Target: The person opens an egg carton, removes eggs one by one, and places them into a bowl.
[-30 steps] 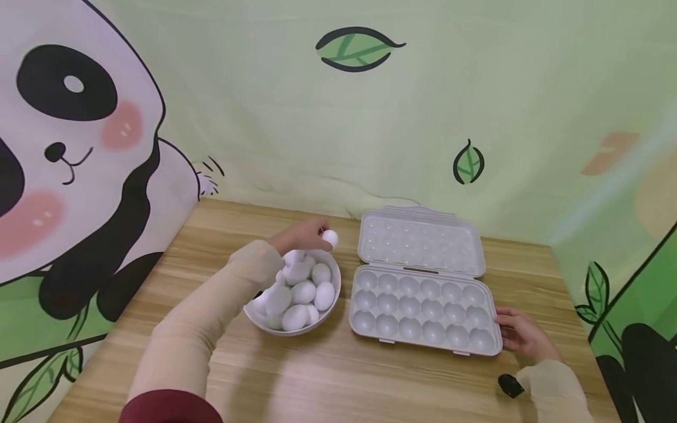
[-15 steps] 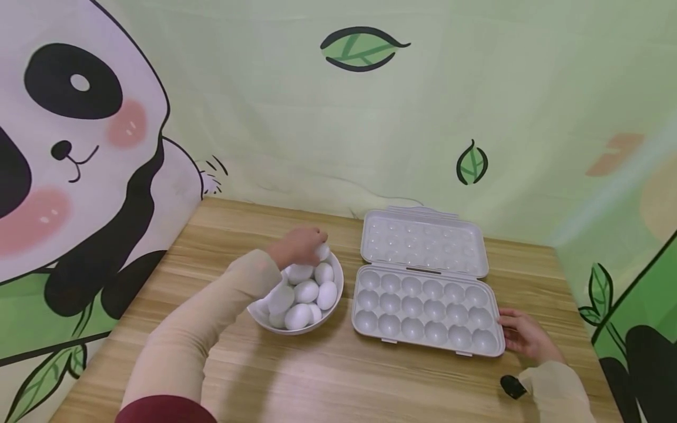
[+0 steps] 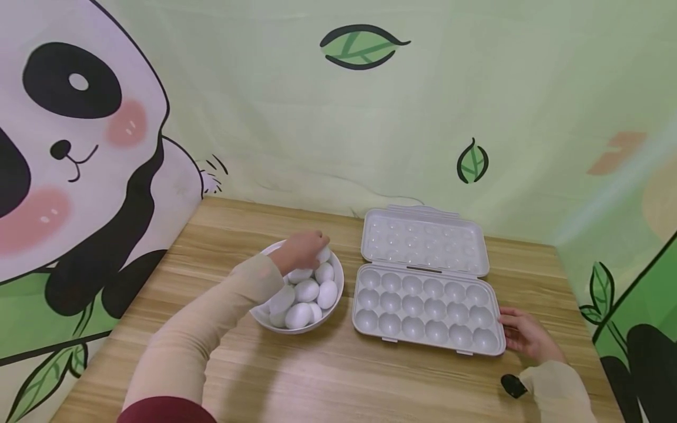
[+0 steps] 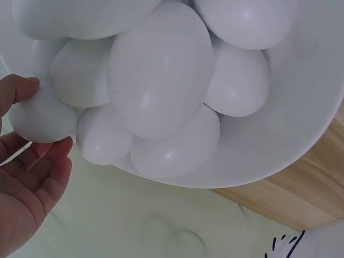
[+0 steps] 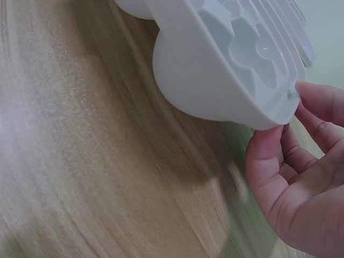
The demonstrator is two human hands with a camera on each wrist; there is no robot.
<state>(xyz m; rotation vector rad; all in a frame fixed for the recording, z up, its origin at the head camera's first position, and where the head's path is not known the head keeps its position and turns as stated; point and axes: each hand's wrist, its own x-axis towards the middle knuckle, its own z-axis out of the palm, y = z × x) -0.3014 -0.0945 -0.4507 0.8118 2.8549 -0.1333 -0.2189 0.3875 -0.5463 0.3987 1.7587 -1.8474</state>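
A white bowl (image 3: 338,288) holds a heap of white eggs (image 3: 307,291). At its far right side my left hand (image 3: 301,249) holds one egg (image 4: 43,115) between thumb and fingers, low among the others, as the left wrist view shows. To the right lies a pale grey egg carton (image 3: 388,341) with its lid (image 3: 423,238) folded back and rows of bare round hollows. The thumb and fingers of my right hand (image 3: 531,335) pinch the carton's right edge; in the right wrist view they meet at its rim (image 5: 269,121).
Everything stands on a wooden table (image 3: 317,376). Behind it hangs a green cloth backdrop (image 3: 264,117) with a printed panda at the left and leaves. A black object (image 3: 513,386) sits by the right sleeve.
My left hand has lowered the egg from above the bowl's far rim down into the heap. My right hand still holds the carton edge in the same place.
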